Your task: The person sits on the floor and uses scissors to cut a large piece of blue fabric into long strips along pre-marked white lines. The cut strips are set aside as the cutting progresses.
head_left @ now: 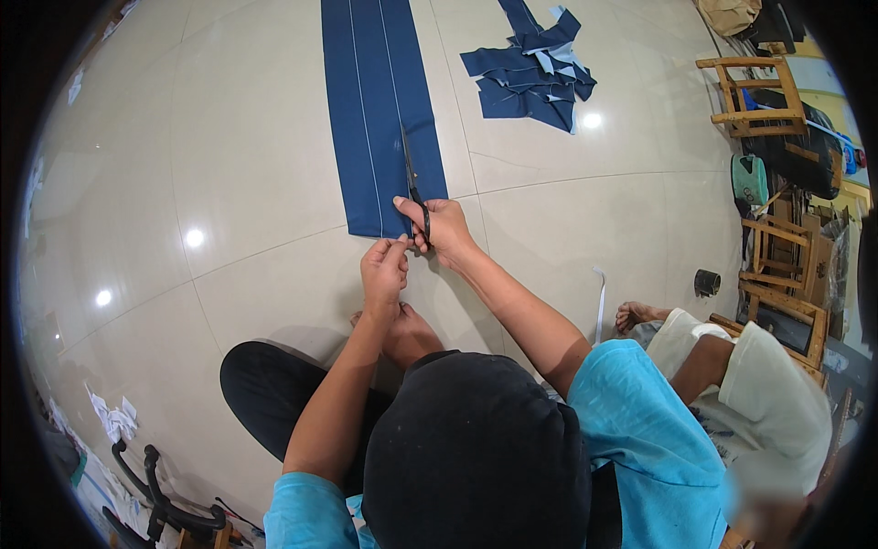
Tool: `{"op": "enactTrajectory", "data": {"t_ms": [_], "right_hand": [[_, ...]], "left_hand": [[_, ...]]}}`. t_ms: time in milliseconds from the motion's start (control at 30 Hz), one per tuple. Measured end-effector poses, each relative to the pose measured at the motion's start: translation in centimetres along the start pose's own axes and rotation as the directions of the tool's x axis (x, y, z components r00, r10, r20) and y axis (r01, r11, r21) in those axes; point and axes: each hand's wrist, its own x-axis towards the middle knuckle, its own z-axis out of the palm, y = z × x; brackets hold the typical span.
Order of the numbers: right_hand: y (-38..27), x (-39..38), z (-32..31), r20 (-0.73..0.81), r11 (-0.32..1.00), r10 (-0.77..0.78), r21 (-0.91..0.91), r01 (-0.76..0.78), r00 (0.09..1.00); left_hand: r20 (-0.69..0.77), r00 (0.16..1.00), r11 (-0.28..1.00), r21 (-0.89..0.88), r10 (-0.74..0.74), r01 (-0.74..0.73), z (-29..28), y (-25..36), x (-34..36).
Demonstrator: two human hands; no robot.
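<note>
A long strip of dark blue cloth [352, 101] lies on the tiled floor, with two pale lines running along its length. My right hand [446, 231] grips a pair of dark-handled scissors [408, 163] over its near right part. Their blades point away from me, close to the right-hand pale line. At the near edge of the cloth, my left hand [384, 273] is closed in a pinch at that edge, just left of the scissors' handles. How far apart the blades are is hard to see.
A heap of blue cloth scraps [530, 78] lies at the far right. Wooden stool frames [754, 91] line the right side. Another person's bare foot [640, 316] rests near a white strip [600, 302] and a small dark cylinder [707, 283]. White scraps [114, 416] lie at the left.
</note>
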Motion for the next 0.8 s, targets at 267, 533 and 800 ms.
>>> {"op": "enactTrajectory", "data": {"t_ms": [267,533,800], "right_hand": [[-1.5,0.7,0.4,0.007,1.0,-0.009,0.005,0.008,1.0],[-2.1,1.3,0.7,0.009,1.0,-0.001,-0.007,0.002,1.0],[-2.1,1.2,0.8,-0.001,1.0,-0.004,0.006,0.004,1.0]], "left_hand": [[0.01,1.0,1.0,-0.007,-0.009,0.009,0.0,0.2,-0.2],[0.018,1.0,1.0,-0.018,0.008,-0.008,0.0,0.1,-0.2],[0.014,1.0,1.0,-0.026,0.002,-0.001,-0.2,-0.1,0.0]]}}
